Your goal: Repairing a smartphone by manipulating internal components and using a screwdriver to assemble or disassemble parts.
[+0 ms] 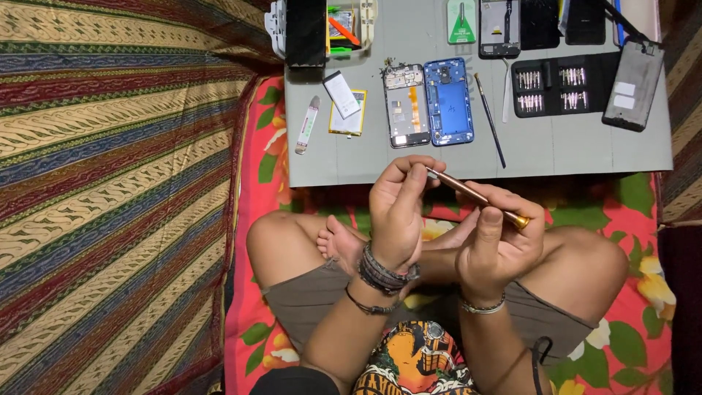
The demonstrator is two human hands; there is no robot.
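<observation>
Screwdriver (479, 197) gripped in right hand (497, 245) | left hand (398, 208) pinches its tip for steadiness | opened phone (406, 106) ahead, within reach on grey mat (570, 150).

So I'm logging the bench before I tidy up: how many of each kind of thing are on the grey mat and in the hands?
Opened phone bodies: 2
Dark phones or panels: 4
Bit case: 1
Brush: 1
Battery: 1
Screwdriver, gripped by left hand and right hand: 1
Total: 10

Head-worn camera, looking straight down, close over lap and grey mat (556, 150)
</observation>
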